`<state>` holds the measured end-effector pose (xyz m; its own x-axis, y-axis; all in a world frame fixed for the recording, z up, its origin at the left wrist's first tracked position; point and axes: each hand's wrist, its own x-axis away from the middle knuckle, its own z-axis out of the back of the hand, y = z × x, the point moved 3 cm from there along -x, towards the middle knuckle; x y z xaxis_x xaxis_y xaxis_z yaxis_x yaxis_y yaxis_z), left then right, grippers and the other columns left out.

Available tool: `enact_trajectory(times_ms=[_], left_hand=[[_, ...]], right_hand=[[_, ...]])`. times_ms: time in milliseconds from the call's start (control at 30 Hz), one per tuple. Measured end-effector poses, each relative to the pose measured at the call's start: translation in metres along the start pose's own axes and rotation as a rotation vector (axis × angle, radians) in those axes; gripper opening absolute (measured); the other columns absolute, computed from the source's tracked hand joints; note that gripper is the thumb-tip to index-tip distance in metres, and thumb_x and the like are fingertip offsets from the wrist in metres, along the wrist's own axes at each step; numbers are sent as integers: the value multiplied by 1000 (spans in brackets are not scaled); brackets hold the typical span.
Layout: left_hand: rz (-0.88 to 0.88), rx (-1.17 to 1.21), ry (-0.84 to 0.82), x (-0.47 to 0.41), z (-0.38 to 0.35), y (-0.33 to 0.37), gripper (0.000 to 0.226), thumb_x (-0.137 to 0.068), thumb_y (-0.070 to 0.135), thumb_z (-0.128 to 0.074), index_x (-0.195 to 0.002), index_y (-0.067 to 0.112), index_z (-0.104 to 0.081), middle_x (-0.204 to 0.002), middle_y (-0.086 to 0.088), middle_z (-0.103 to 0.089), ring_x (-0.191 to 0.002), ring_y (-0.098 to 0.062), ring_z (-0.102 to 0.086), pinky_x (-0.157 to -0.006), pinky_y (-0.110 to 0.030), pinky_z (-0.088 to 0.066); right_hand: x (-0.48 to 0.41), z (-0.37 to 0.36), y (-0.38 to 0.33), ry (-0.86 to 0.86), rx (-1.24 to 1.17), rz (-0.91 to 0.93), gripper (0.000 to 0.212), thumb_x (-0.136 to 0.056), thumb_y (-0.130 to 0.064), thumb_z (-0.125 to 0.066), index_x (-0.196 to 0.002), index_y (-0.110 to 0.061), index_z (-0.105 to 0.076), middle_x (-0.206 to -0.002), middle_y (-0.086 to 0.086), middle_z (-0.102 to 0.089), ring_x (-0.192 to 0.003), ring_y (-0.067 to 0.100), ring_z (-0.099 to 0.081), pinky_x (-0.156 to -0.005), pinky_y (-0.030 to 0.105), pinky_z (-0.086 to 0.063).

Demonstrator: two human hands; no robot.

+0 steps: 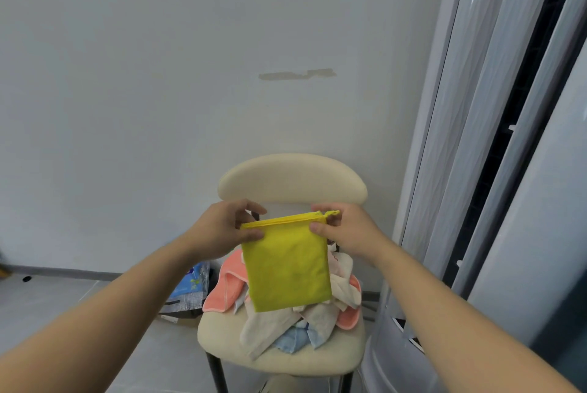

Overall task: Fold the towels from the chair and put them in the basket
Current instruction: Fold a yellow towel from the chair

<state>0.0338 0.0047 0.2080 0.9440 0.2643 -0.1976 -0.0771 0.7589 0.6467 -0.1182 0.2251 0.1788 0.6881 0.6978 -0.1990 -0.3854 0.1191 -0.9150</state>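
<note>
A yellow towel (287, 265), folded over along its top edge, hangs in the air above the cream chair (292, 176). My left hand (228, 227) pinches its top left corner and my right hand (343, 227) pinches its top right corner. On the chair seat below lies a heap of towels (305, 319) in pink, beige, white and light blue, partly hidden behind the yellow one. No basket is in view.
A white wall stands close behind the chair. Grey curtains (495, 138) hang at the right, reaching down beside the seat. A blue and silver plastic bag (190, 291) lies on the grey floor left of the chair.
</note>
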Motion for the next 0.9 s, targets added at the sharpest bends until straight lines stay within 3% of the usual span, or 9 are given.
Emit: enact_trajectory(times_ms=[67,167,300,367,433,600,700,833,900], left_hand=[[10,-49,-70,-1,1,-3,32,-79,18,-86,-106,31,-75,-86,17,-74,-84,-4,-68,-85,-34,-57],[73,-57,-94,-4,0,-8,16,-80,20,-86,-91,25,-76,-85,4,-75,-79,-16,-66,-80,-41,-58],[281,383,-170,3,-7,-10,21,-95,23,-71,-105,5,-67,-90,-4,-66,-77,-13,-61,-66,-32,-51],[321,572,-219,7,-14,-9,25,-100,29,-63,-114,8,-66,-100,-4,-72,-89,-14,-67,-67,-33,-53],[315,639,-211,9,-21,-7,28,-101,32,-60,-118,11,-65,-103,-5,-74,-92,-16,-71,-64,-35,-55],[325,752,-113,5,-34,-3,30,-99,28,-63,-122,9,-61,-115,-10,-71,-100,-22,-73,-76,-42,-63],[297,809,-172,1,-39,-4,39,-89,19,-74,-125,7,-64,-120,-11,-73,-109,-26,-72,-83,-38,-62],[377,790,-177,-2,-46,-10,86,-44,42,-100,-116,3,-71,-113,-11,-76,-107,-26,-72,-83,-32,-58],[399,745,-116,-4,-53,-14,74,-56,45,-95,-116,9,-72,-113,-6,-77,-110,-27,-70,-94,-40,-54]], right_hand=[[-2,0,3,-31,36,-9,15,-81,-34,-82,-92,-26,-76,-78,-4,-70,-72,11,-63,-66,32,-51],[-2,-2,6,-41,18,-31,20,-76,-43,-80,-80,-27,-70,-75,-1,-65,-73,16,-59,-69,38,-49],[-1,-2,2,-37,-51,-18,19,-84,-35,-79,-83,-23,-65,-76,2,-63,-72,16,-57,-71,39,-48],[-1,-3,1,-42,-77,-16,14,-94,-24,-74,-88,-18,-63,-75,2,-63,-69,12,-55,-71,35,-46],[0,-4,0,-50,-73,-13,12,-98,-27,-67,-91,-20,-61,-76,-1,-66,-70,10,-58,-71,32,-46],[0,-6,0,-20,-10,-33,14,-103,-40,-56,-98,-27,-52,-87,2,-67,-82,16,-63,-78,41,-52],[1,-6,5,103,102,9,18,-104,-44,-49,-107,-26,-48,-97,2,-66,-91,21,-64,-84,45,-52],[4,-9,5,267,149,5,25,-107,-42,-44,-123,-22,-47,-111,0,-63,-102,20,-59,-83,32,-43],[4,-11,9,311,150,-8,25,-107,-39,-45,-121,-19,-47,-112,-1,-63,-103,20,-59,-84,34,-44]])
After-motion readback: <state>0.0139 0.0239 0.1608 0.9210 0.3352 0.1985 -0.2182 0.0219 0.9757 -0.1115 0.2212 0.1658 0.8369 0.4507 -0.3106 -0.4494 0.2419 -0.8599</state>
